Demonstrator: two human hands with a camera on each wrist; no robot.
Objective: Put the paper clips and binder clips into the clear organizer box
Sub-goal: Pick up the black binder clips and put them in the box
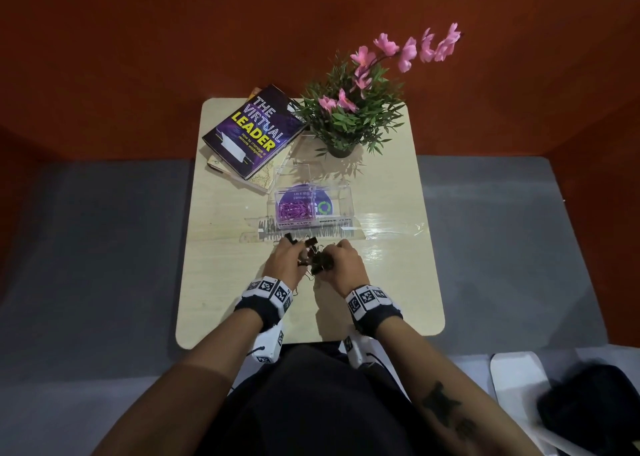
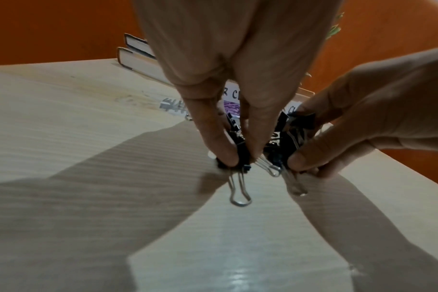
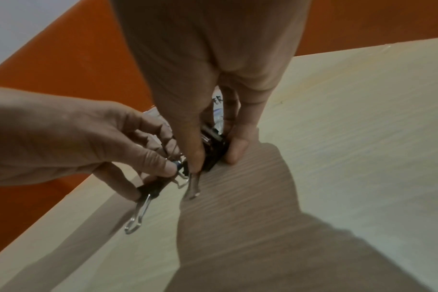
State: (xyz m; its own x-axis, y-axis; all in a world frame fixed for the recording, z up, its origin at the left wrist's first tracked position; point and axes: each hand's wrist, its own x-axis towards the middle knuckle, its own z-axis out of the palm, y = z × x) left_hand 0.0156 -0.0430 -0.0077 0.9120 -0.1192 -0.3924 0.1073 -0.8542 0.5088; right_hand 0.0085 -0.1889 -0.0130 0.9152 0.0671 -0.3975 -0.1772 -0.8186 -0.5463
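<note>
Binder clips [image 1: 317,256]; organizer box [image 1: 341,197]: paper clips [image 1: 296,210]

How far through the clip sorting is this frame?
Done: the purple paper clips sit in the left compartment of the clear organizer box. In hand: left hand and right hand gather the black binder clips on the table. Left: putting them into the right compartment, which looks empty.

Head view high above the table [image 1: 221,282] looking down, both wrist views close, low, facing forward, sharing the binder clips [image 2: 283,142]
</note>
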